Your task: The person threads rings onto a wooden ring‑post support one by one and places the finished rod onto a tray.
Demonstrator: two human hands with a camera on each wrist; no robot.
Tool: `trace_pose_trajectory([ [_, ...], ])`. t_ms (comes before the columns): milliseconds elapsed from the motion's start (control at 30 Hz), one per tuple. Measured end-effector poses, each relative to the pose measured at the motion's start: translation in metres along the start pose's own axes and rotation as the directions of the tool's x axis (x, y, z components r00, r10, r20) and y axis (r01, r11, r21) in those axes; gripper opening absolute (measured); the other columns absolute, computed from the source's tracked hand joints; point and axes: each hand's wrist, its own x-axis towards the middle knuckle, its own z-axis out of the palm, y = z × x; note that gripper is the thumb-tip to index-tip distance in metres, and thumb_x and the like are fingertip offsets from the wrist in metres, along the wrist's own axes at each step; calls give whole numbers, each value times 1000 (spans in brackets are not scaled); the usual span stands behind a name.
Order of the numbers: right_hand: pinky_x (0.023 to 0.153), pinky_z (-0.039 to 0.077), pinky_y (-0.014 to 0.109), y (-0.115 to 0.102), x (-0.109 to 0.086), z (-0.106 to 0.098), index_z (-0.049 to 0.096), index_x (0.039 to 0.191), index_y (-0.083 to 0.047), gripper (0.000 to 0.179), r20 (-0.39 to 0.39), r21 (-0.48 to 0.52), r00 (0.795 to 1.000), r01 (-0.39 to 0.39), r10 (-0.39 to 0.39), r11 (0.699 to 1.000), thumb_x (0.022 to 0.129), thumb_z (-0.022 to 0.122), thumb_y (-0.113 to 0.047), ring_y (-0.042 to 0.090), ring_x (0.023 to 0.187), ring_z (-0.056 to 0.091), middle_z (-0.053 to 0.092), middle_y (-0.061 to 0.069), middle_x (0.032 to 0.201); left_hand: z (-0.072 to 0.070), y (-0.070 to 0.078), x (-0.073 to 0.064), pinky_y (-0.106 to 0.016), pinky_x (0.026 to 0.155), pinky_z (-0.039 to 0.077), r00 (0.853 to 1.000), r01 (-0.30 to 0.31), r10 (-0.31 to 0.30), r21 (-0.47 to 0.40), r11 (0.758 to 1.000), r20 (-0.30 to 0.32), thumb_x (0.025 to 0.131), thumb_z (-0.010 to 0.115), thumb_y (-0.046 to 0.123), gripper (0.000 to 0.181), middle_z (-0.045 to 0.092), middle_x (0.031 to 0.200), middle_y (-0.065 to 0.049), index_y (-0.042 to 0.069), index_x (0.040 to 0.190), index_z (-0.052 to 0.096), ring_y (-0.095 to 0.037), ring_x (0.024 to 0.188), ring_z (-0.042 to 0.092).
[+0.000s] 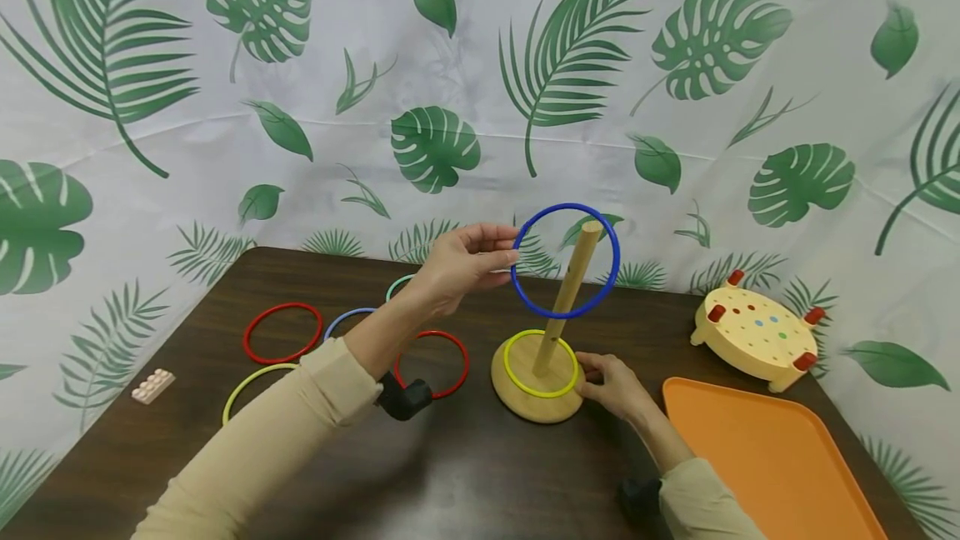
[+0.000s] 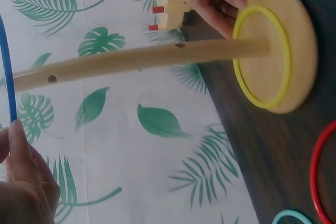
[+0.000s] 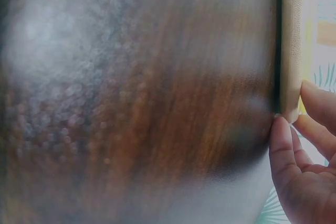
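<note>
My left hand (image 1: 468,265) pinches a dark blue ring (image 1: 617,261) by its left side, near the top of a wooden post (image 1: 573,277). In the left wrist view, the blue ring (image 2: 7,66) crosses by the post's tip; I cannot tell whether it encircles it. The post rises from a round wooden base (image 1: 517,402), and a yellow ring (image 1: 542,395) lies on that base around it. My right hand (image 1: 618,386) grips the base's right edge. The right wrist view has the fingers and thumb of that hand (image 3: 310,166) at the rim of the base (image 3: 290,51).
Left on the dark table (image 1: 480,482) lie two red rings (image 1: 250,348) (image 1: 465,361), a pale yellow ring (image 1: 228,407), a light blue ring (image 1: 345,315) and a teal ring (image 1: 397,282). A studded block (image 1: 153,387) sits far left. An orange tray (image 1: 772,448) and a cream pegged toy (image 1: 753,332) stand right.
</note>
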Motion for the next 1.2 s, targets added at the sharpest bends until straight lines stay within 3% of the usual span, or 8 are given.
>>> trace_pose_trajectory([
  [200,76,57,37,0,0,0,49,128,13,50,-3,6,1000,4,-4,1000,82,65,3,32,94,63,61,26,114,15,-1,12,-31,81,57,1000,21,-21,-28,999,-9,87,65,2,28,59,96,-3,4,115,63,-13,88,60],
  [533,79,55,40,0,-1,0,50,127,13,49,-8,-17,1000,-3,3,1000,83,66,1,33,96,61,60,25,113,24,-21,27,-23,70,58,996,72,-75,-60,996,-45,86,65,0,29,58,89,-1,2,115,63,-9,75,61],
  [833,78,56,41,1,1,-2,51,125,14,48,-4,-16,998,59,-59,998,82,66,3,34,93,63,61,27,112,11,-68,32,-22,64,57,982,156,-155,5,988,-105,85,65,-3,28,59,85,-1,-1,113,64,-9,73,62],
  [1000,79,56,41,1,1,-2,52,126,13,48,-10,-12,999,45,-45,999,81,66,2,34,94,63,61,26,112,2,-99,30,-21,61,57,958,247,-236,55,967,-161,85,65,-4,25,60,84,-3,-2,110,64,-9,69,61],
  [1200,78,56,41,-1,-1,-2,50,126,14,48,-1,-14,998,56,-56,998,82,65,2,34,94,63,61,27,112,-3,-122,28,-21,59,57,929,322,-294,101,941,-227,83,66,-4,24,66,90,-7,-1,107,66,-9,67,63],
])
